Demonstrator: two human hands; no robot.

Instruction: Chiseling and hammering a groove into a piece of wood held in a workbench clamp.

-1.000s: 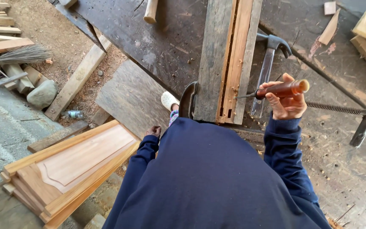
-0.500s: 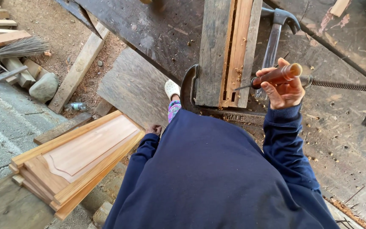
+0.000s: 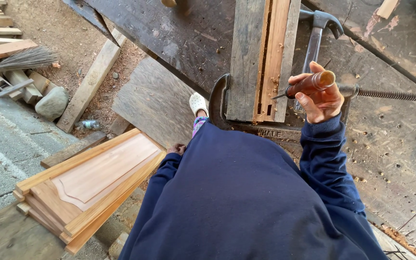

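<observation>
My right hand (image 3: pixel 318 98) grips a chisel (image 3: pixel 308 84) with a brown wooden handle, its metal tip pointing left toward a grooved wooden frame piece (image 3: pixel 271 58) lying on the dark workbench (image 3: pixel 169 33). A black metal clamp (image 3: pixel 219 98) holds the near end of that piece. My left hand (image 3: pixel 176 149) hangs low at my side, only its fingertips showing past the blue sleeve, next to a stack of wooden door panels (image 3: pixel 92 180). A claw hammer (image 3: pixel 316 36) lies on the bench just behind the chisel.
A long threaded clamp screw (image 3: pixel 391 94) runs right across the bench. A grey board (image 3: pixel 152 103) leans under the bench by my white shoe (image 3: pixel 198 103). Planks, a broom (image 3: pixel 20 60) and a stone (image 3: pixel 52 102) lie on the ground at left.
My view has shifted up and left slightly. My right hand with the chisel has stayed near the frame piece's right edge, the chisel now tilted more level.
</observation>
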